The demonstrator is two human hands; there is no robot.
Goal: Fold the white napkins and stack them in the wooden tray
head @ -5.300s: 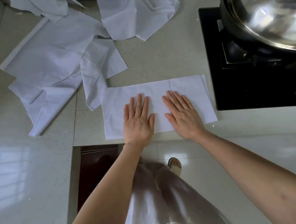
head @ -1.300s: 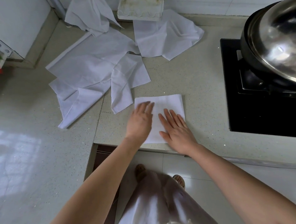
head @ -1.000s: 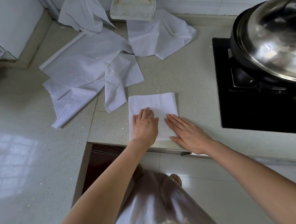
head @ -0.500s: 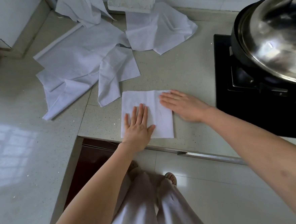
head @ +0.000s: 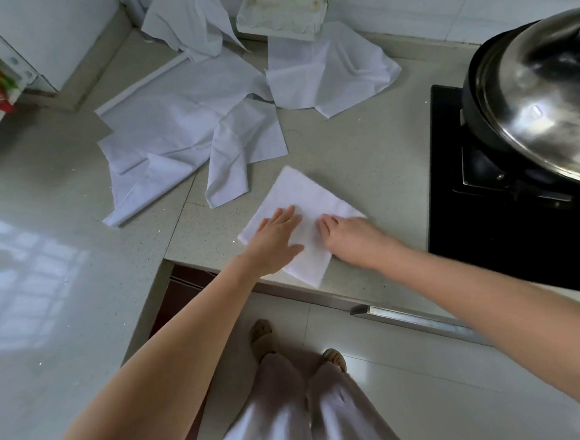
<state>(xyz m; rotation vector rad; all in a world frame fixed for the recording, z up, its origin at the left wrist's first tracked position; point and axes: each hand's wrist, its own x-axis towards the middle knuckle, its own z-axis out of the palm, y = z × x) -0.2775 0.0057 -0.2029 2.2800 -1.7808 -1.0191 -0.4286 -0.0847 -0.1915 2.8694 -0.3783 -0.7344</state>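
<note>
- A folded white napkin (head: 306,203) lies turned like a diamond near the front edge of the pale speckled counter (head: 363,153), a compact rectangle with crisp edges, its near corner almost at the counter's lip.
- The left hand (head: 276,243) lies flat on the napkin's near-left part, fingers straight and together — pressing, not gripping.
- The right hand (head: 347,229) rests just beside it on the napkin's right corner; its fingers curl under, and whether they pinch the cloth cannot be told.
- Beyond the hands, unfolded napkins (head: 186,131) sprawl crumpled and overlapping.
- A whitish tray (head: 281,12) behind them is cut off by the frame top — its material is unclear.
- Right of the hands, a lidded pot (head: 541,99) on the stove (head: 509,232) runs out of frame.
</note>
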